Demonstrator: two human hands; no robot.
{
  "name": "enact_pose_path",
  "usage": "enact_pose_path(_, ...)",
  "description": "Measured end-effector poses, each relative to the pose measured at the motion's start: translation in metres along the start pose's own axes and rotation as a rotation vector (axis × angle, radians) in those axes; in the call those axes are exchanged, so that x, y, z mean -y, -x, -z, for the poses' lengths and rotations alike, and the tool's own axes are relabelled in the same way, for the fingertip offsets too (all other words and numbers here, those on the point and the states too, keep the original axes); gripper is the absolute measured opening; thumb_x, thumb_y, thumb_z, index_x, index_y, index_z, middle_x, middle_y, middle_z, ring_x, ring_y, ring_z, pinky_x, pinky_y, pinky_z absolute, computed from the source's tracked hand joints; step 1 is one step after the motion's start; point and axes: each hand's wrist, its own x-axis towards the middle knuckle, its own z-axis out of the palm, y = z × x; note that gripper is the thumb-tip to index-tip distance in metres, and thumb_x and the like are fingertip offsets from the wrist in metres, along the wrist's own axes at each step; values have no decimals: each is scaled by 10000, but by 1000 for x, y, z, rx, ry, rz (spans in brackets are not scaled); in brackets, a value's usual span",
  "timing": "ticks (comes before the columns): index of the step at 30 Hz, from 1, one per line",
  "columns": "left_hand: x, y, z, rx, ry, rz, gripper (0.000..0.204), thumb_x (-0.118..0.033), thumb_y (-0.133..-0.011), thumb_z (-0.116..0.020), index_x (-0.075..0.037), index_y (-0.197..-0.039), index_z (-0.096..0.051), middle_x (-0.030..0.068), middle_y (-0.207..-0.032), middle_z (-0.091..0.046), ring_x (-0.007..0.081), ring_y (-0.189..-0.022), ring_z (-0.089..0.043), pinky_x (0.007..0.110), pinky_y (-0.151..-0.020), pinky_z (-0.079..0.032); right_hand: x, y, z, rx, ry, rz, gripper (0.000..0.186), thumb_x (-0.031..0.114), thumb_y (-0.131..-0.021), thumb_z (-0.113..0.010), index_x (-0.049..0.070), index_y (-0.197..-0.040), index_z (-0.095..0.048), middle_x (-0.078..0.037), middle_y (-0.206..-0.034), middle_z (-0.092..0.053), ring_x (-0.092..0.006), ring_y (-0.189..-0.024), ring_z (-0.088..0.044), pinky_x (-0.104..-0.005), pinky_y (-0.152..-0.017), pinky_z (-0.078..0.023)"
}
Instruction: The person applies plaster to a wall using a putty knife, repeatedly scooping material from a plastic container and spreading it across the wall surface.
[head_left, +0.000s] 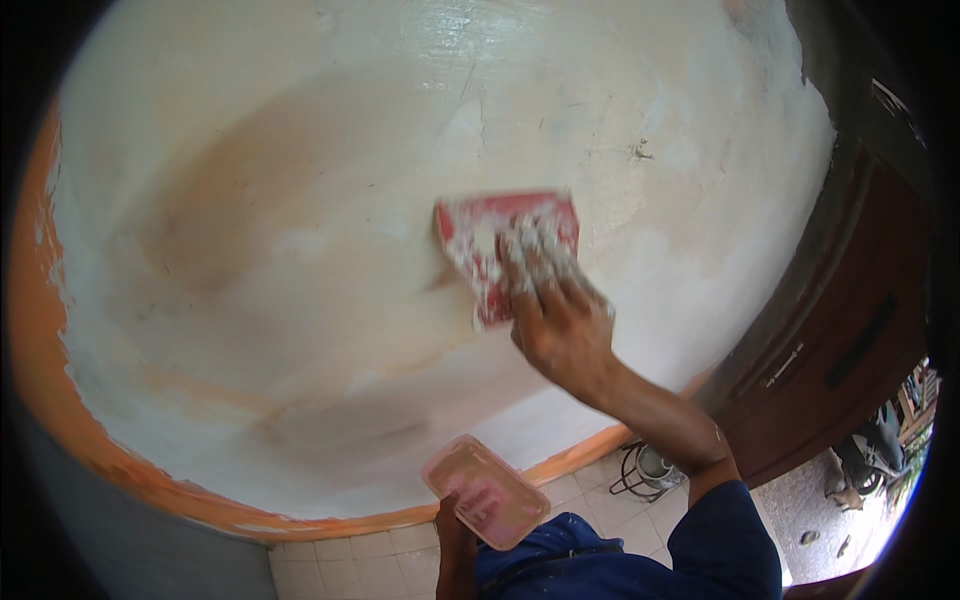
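Observation:
My right hand [562,312], its fingers coated in white paste, grips a red plastic putty spreader [460,218]. White filler is smeared over the spreader, and its wide edge points up the wall [330,200]. The wall is patchy white and cream, with brownish shaded areas to the left. Low and near my body, my left hand [456,528] holds a shallow rectangular plastic tub [500,475] by its side. The tub looks pinkish tan inside; how much filler it contains is unclear. Most of the left fingers are hidden beneath it.
An orange band [38,340] borders the white area at left and bottom. To the right is a dark red door [835,330]. A round metal pot [655,465] stands on the tiled floor [350,572] near the wall's foot. Bright outdoor ground shows beyond the door.

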Motion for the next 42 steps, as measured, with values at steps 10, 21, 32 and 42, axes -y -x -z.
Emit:
enact_pose_path(10,-3,2,2,34,-78,-9,577,-417,-871,-483,-73,-1310,-333,173,-1159,-511,327,-1045,-539,469,-864,-475,-40,-61,52,-326,13,-98,444,-83,-639,-587,60,-1057,-631,-112,-957,-661,-265,-811,-646,-322,-653,-525)
enact_pose_path(21,-5,4,-1,8,-70,-53,542,-399,-867,-465,-73,-1286,-360,174,-1151,-512,327,-1028,-543,474,-851,-474,-66,-44,-6,-224,180,-70,384,-48,-657,-599,13,-1036,-614,-176,-947,-641,-313,-770,-626,-378,-686,-527)
enact_pose_path(32,-3,3,0,-13,-48,-33,562,-404,-840,-489,-65,-1272,-367,184,-1137,-509,338,-1023,-532,478,-842,-473,-20,69,30,194,-49,-163,410,81,-706,-645,22,-1110,-605,-170,-1167,-582,-331,-1125,-548,-434,-907,-475)
enact_pose_path(42,-4,6,-10,-5,-98,-35,564,-416,-852,-460,-71,-1287,-363,154,-1166,-495,323,-1049,-529,468,-847,-470,-71,-5,-7,-233,98,-87,586,-66,-707,-606,-7,-1278,-486,-165,-1267,-528,-320,-1115,-546,-398,-931,-451)
